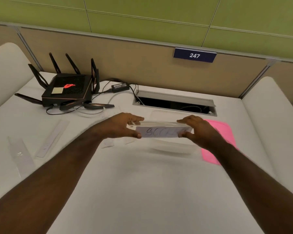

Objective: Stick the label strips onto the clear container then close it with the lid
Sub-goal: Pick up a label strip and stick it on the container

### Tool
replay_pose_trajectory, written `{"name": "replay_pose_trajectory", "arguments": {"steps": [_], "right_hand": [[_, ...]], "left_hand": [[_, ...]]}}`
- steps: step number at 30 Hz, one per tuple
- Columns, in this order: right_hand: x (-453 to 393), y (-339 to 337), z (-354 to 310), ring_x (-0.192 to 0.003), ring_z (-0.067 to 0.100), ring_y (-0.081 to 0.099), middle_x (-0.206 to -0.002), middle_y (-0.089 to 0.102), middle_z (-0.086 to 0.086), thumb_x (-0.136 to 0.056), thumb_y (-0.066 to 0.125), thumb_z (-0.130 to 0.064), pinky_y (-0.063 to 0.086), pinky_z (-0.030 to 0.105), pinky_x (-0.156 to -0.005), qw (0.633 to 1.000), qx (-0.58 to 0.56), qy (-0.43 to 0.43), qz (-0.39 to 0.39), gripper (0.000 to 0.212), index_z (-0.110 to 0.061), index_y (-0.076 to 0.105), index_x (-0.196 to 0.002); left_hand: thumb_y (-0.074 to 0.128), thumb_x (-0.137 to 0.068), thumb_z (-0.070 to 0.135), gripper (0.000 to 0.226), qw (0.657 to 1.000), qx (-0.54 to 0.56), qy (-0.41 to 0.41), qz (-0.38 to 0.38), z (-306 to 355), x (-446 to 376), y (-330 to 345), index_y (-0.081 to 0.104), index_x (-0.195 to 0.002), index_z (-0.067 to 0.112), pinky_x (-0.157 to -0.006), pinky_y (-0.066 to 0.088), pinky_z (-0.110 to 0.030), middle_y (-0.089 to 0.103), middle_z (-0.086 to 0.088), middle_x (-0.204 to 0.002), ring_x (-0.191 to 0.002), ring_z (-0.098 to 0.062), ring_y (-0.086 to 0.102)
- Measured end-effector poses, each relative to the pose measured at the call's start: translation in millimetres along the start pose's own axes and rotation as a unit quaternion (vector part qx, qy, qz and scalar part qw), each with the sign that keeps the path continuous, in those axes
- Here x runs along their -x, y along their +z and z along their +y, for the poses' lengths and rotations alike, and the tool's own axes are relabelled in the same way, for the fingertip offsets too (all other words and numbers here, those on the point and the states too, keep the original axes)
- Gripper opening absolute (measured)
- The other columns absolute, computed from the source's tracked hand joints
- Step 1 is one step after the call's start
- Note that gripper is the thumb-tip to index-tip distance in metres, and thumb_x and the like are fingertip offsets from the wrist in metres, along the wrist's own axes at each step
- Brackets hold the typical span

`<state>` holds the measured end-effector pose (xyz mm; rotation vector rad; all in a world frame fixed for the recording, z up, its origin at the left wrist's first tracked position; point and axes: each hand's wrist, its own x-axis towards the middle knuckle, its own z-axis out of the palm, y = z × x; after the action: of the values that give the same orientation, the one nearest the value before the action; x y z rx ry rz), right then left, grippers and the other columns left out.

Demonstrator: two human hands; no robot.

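Observation:
A white label strip (161,132) with blue handwriting is stretched between my two hands, just above the clear container (172,146) on the white desk. My left hand (123,124) pinches the strip's left end. My right hand (195,128) pinches its right end. The container is see-through and hard to make out; its near wall shows below the strip. The pink lid (220,141) lies flat on the desk to the right, partly under my right forearm. Two more strips lie at the far left: a strip (52,139) and a backing strip (21,155).
A black router (66,90) with antennas stands at the back left, its power brick (120,86) and cables beside it. An open cable hatch (175,103) sits behind the container. A partition wall with a sign reading 247 (194,55) closes the back.

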<state>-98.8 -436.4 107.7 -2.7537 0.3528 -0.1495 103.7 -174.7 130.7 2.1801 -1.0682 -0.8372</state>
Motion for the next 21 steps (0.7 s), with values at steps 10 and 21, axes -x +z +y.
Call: {"name": "replay_pose_trajectory", "arguments": {"steps": [10,21], "right_hand": [[-7,-7,57,-0.127,0.025,0.046,-0.126,0.064,0.001,-0.078,0.071,-0.052,0.034,0.040,-0.096,0.985,0.098,0.134,0.036,0.049,-0.033,0.064,-0.122],[-40,37,68,-0.107,0.028,0.048,-0.105,0.070,0.001,-0.082,0.066,-0.046,0.030,0.043,-0.090,0.941,0.312,0.129,-0.035,0.035,-0.021,0.070,-0.105]], "left_hand": [[0.062,-0.084,0.053,0.052,0.941,-0.316,0.049,0.109,23,-98,53,0.053,-0.133,0.039,-0.100,0.032,-0.041,0.053,0.007,-0.138,-0.127,-0.019,0.043],[0.084,-0.065,0.037,0.026,0.838,-0.527,0.036,0.138,35,-129,96,0.076,-0.078,0.016,-0.083,0.047,-0.034,0.074,0.000,-0.076,-0.084,-0.024,0.064]]}}
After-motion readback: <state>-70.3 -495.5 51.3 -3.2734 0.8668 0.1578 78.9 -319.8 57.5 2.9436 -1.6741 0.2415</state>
